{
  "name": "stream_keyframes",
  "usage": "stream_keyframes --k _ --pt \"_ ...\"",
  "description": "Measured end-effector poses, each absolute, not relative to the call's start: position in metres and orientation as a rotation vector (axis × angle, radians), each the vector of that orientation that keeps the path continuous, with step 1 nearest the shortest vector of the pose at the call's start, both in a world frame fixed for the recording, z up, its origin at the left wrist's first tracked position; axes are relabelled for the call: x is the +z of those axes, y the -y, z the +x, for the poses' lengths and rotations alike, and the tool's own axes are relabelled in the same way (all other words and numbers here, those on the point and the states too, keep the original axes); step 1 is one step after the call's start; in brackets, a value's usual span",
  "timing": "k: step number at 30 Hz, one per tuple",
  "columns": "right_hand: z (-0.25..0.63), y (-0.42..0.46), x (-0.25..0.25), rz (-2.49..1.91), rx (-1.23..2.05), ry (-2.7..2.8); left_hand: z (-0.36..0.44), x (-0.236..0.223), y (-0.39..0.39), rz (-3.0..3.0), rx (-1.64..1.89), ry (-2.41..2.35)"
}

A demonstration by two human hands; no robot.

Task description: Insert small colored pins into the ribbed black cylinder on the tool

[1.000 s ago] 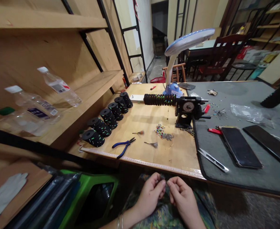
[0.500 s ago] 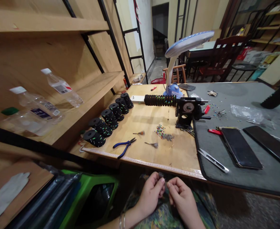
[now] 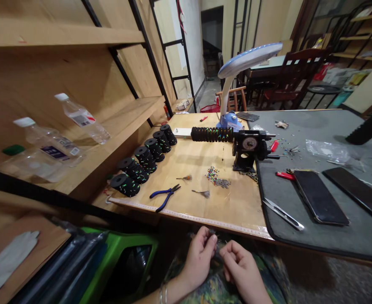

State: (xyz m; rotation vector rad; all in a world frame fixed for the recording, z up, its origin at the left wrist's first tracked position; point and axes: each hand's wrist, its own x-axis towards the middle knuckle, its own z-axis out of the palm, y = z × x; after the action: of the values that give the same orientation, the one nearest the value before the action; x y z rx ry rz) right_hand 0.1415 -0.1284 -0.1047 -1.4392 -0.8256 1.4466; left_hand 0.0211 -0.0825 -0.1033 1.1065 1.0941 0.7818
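Both my hands are in my lap, below the front edge of the wooden bench [image 3: 236,202]. My left hand [image 3: 200,255] is curled, its fingertips pinched on a small dark bundle that I cannot make out. My right hand [image 3: 241,266] sits just right of it, fingers curled and pinched close to the same bundle. On the bench above lie a heap of small coloured beads and pins [image 3: 216,175], blue-handled pliers [image 3: 164,195] and two little tufts [image 3: 201,192].
A row of black spools [image 3: 141,158] lines the bench's left side. A black winding device [image 3: 247,147] holds a long black coil. The grey mat [image 3: 347,228] carries snips [image 3: 283,213], two phones and red tools. Bottles lie on the left shelf [image 3: 87,162].
My hands have stayed in my lap; the right hand has slid slightly lower and away from the left. The view has shifted a little.
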Motion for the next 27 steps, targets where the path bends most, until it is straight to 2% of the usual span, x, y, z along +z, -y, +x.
stream_keyframes --k 21,27 --pt "0.1411 0.1273 -0.1055 -1.435 1.433 0.795 0.0201 -0.1040 0.0841 1.126 0.778 -1.083" --pt "0.1436 0.1261 -0.1098 -1.415 1.396 0.800 0.0163 -0.1004 0.0871 1.368 0.808 -1.109"
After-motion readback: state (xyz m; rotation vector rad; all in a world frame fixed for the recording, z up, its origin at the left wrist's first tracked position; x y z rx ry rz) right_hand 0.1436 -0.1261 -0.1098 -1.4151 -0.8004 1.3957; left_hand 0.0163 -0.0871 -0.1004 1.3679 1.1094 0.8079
